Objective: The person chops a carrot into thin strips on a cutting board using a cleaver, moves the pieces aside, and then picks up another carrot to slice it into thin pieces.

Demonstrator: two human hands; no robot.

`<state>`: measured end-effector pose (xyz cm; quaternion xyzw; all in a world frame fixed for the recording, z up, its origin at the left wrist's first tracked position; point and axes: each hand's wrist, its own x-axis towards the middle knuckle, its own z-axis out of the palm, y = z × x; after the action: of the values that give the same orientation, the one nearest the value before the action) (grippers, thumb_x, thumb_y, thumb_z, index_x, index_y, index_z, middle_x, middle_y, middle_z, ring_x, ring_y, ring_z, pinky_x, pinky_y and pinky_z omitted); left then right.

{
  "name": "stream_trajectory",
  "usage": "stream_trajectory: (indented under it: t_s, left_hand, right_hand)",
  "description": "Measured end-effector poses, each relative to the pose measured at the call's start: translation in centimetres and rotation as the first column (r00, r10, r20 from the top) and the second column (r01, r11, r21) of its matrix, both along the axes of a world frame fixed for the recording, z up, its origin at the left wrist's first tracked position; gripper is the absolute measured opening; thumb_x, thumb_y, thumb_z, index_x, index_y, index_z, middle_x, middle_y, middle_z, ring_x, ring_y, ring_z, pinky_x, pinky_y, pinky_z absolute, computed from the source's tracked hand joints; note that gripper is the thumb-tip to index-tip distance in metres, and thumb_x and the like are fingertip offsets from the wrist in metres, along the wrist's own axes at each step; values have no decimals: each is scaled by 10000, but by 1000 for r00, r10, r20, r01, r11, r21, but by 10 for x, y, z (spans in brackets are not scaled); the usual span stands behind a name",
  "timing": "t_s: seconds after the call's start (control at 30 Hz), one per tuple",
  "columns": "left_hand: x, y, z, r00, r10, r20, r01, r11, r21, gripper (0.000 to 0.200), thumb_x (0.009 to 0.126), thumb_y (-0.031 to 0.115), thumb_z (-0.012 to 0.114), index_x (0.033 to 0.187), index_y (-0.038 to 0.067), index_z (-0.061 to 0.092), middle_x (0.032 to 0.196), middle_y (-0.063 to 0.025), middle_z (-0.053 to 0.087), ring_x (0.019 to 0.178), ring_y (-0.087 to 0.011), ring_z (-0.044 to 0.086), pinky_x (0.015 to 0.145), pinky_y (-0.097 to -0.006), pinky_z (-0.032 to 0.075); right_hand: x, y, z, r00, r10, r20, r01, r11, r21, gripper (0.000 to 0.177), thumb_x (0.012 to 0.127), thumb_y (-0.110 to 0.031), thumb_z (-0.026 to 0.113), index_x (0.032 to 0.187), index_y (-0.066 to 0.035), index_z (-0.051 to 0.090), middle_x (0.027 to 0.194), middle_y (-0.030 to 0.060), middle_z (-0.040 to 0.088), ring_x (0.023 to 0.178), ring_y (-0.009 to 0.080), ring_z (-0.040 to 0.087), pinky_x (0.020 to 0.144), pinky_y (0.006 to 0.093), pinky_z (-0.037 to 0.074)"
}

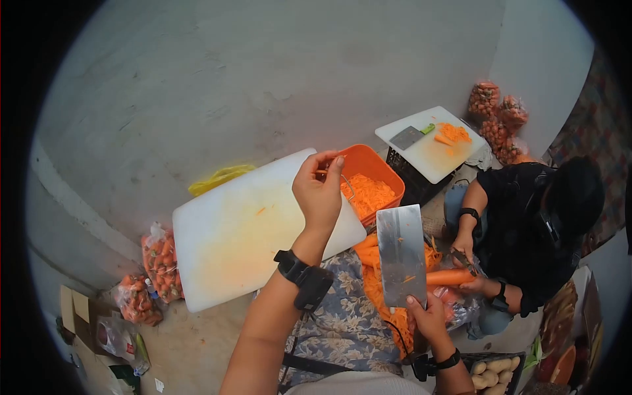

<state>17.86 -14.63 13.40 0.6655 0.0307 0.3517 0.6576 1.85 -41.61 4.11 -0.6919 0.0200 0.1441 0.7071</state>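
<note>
My left hand (318, 187) is raised over the right end of a large white cutting board (230, 230), its fingers pinched together; what they hold is too small to name. Just right of it stands an orange container (388, 172) with shredded carrot (368, 194) inside. My right hand (429, 319) grips the handle of a wide cleaver (401, 253), its blade upright and dotted with carrot bits. Behind the blade lie whole carrots and orange peelings (378, 283). A few shreds rest on the board.
A co-worker (533, 230) at the right holds a large carrot (449, 276) and a tool. Beyond is a second board (431, 148) with a cleaver and shreds. Bagged carrots (161, 260) stand at left, more at back right. Potatoes (494, 375) fill a crate at the lower right.
</note>
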Motion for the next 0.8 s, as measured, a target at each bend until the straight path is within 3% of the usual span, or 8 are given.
stream_trajectory:
  t_s: [0.07, 0.13, 0.23, 0.3, 0.4, 0.5, 0.63, 0.8]
  left_hand:
    - [17, -5, -4, 998, 55, 24, -59, 972, 226, 367, 820, 129, 753, 1136, 0, 619, 1023, -128, 670, 948, -226, 659, 831, -300, 535]
    - [33, -17, -29, 978, 165, -132, 20, 550, 835, 608, 763, 182, 787, 1300, 50, 535, 1286, -224, 544, 1206, -326, 531, 983, -411, 453]
    - [13, -14, -36, 919, 193, -345, 193, 543, 817, 770, 726, 236, 796, 1396, 98, 444, 1485, -230, 334, 1368, -360, 334, 1075, -459, 343]
    - [-1, 6, -55, 932, 188, -309, 191, 469, 862, 602, 756, 231, 767, 1298, 80, 554, 1386, -185, 496, 1260, -325, 487, 1005, -413, 421]
    - [-18, 60, -91, 894, 130, -428, 240, 669, 703, 162, 813, 236, 705, 839, 79, 734, 823, -105, 719, 797, -279, 689, 785, -398, 512]
    - [-54, 115, -105, 877, 283, -388, 43, 758, 651, 175, 827, 186, 696, 823, 12, 721, 702, -103, 695, 683, -225, 687, 658, -322, 518]
    - [-126, 188, -103, 840, 526, -129, -172, 485, 857, 628, 719, -52, 602, 1334, 3, 489, 1335, -190, 527, 1272, -330, 475, 1102, -386, 332]
    - [-206, 245, -111, 669, 716, -198, -321, 518, 793, 588, 790, 17, 634, 1352, -15, 463, 1354, -204, 509, 1277, -324, 466, 1097, -389, 332]
  right_hand:
    - [-1, 6, 2, 999, -33, -14, 34, 998, 47, 154, 936, -150, 614, 963, 1, 603, 629, -8, 542, 437, 60, 471, 398, 217, 364]
    - [1, 7, 6, 995, -100, -2, 100, 995, 26, 149, 940, -145, 608, 957, 3, 606, 628, -12, 539, 438, 54, 464, 400, 214, 363]
    - [-1, 2, 0, 989, -138, 43, 138, 990, 15, 149, 928, -146, 620, 945, 2, 617, 641, -9, 548, 458, 48, 477, 408, 216, 372]
    - [-5, 2, -11, 973, -156, 168, 180, 973, -143, 178, 911, -175, 637, 938, 1, 625, 665, -13, 569, 522, 51, 520, 460, 234, 410]
    - [-8, 18, 15, 983, -74, 171, 118, 957, -267, 202, 899, -203, 632, 963, -11, 631, 666, 37, 601, 539, 134, 570, 518, 294, 452]
    - [-2, 39, 19, 926, 163, 340, 43, 851, -524, 148, 873, -182, 601, 883, -34, 599, 707, 142, 626, 616, 298, 624, 572, 397, 485]
    - [15, 87, 14, 693, 396, 603, 115, 765, -634, 135, 783, -130, 635, 865, -63, 550, 687, 101, 579, 637, 312, 613, 567, 408, 489]
    - [60, 174, 0, 398, 427, 812, 282, 785, -551, 242, 659, -107, 661, 862, -79, 532, 688, 64, 547, 637, 245, 605, 564, 375, 487]
